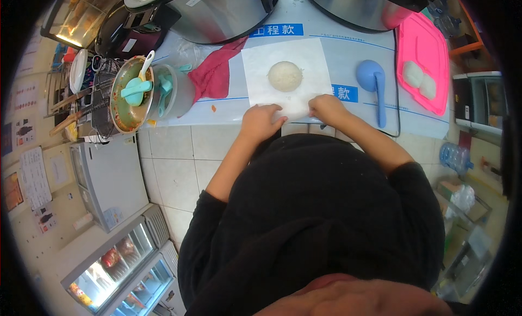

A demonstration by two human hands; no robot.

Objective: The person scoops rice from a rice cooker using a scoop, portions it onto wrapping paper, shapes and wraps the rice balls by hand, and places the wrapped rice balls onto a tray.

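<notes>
A round mound of cooked white rice lies on a sheet of white paper on the covered table. My left hand holds the near left edge of the paper between thumb and fingers. At the near right edge, my right hand grips the paper with curled fingers. The paper's near edge looks lifted or folded towards the rice. To the right of the sheet rests a blue plastic rice scoop, its handle pointing towards me. A crumpled red cloth is on the left.
Two large steel cookers stand at the back. A pink tray with two wrapped white portions is at the right, beside a black cable. At the left are a metal bowl with sauce and a plastic tub with turquoise utensils.
</notes>
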